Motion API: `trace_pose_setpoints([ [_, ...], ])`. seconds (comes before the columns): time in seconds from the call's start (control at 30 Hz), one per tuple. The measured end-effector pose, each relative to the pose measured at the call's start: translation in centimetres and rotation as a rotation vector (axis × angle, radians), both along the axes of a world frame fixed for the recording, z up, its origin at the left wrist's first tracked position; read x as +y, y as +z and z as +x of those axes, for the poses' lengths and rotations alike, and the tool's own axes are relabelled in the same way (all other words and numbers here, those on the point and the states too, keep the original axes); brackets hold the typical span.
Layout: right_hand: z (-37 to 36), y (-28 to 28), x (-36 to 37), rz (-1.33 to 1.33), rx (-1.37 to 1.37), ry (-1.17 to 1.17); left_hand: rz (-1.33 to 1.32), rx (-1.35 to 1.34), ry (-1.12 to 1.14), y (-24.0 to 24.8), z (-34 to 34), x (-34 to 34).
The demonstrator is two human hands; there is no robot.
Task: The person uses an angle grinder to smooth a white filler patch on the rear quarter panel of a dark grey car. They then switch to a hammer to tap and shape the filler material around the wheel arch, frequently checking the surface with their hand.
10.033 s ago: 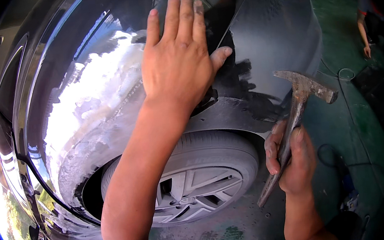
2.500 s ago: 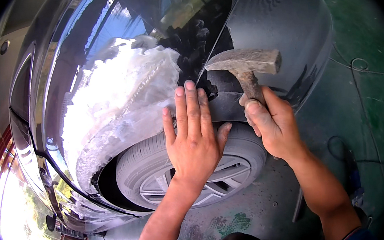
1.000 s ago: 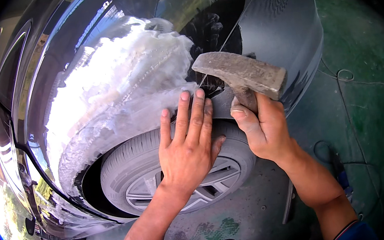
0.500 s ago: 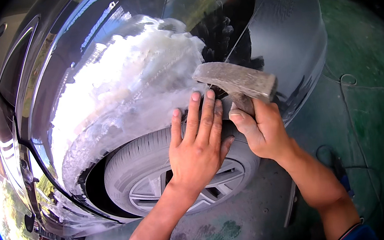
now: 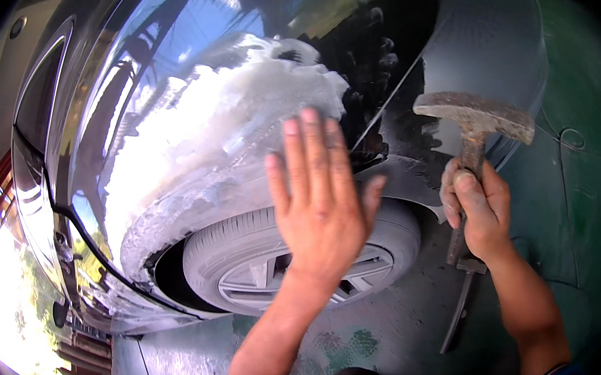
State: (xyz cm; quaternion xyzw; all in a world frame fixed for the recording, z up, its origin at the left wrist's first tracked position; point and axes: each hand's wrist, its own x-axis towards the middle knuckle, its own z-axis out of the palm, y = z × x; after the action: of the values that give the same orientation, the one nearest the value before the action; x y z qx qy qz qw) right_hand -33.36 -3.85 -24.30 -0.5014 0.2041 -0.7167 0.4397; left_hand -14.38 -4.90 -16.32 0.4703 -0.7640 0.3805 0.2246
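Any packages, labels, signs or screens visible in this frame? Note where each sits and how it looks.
None in view. Only a dark car body with a sanded pale patch, its wheel, the left hand flat on the panel and the right hand gripping a hammer.

Car body panel (image 5: 155,78): glossy dark, near black, mirroring blue sky and dark tree shapes. Sanded patch (image 5: 215,153) above the wheel arch: chalky white to pale grey, mottled, ragged at its edges, with white smears trailing along the arch lip. Bumper section (image 5: 482,26): matt dark grey, finely speckled. Tyre (image 5: 246,231): dull grey, dusty; wheel rim (image 5: 252,282): silver-grey spokes with darker gaps. Hammer (image 5: 474,119): head rusty brown-grey, pitted; handle dark brown. Floor (image 5: 581,178): dark green, worn, with lighter green blotches and grey scuffs near the wheel. Far left edge: bright washed-out daylight with yellow-green foliage.
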Motion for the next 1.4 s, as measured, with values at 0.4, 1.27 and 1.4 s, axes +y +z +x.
trace_pose_setpoints([
  [0.4, -6.4, 7.1, 0.8, -0.187, 0.325, 0.053, -0.005, 0.297, 0.323, 0.6, -1.7, 1.7],
  [1.27, 1.6, 6.8, -2.3, -0.439, 0.811, -0.126, -0.091, 0.578, 0.140, -5.1, -4.5, 0.1],
  [1.4, 1.4, 7.6, -1.8, -0.510, 0.765, -0.134, -0.137, 0.575, 0.179, -5.3, -4.5, -0.3],
])
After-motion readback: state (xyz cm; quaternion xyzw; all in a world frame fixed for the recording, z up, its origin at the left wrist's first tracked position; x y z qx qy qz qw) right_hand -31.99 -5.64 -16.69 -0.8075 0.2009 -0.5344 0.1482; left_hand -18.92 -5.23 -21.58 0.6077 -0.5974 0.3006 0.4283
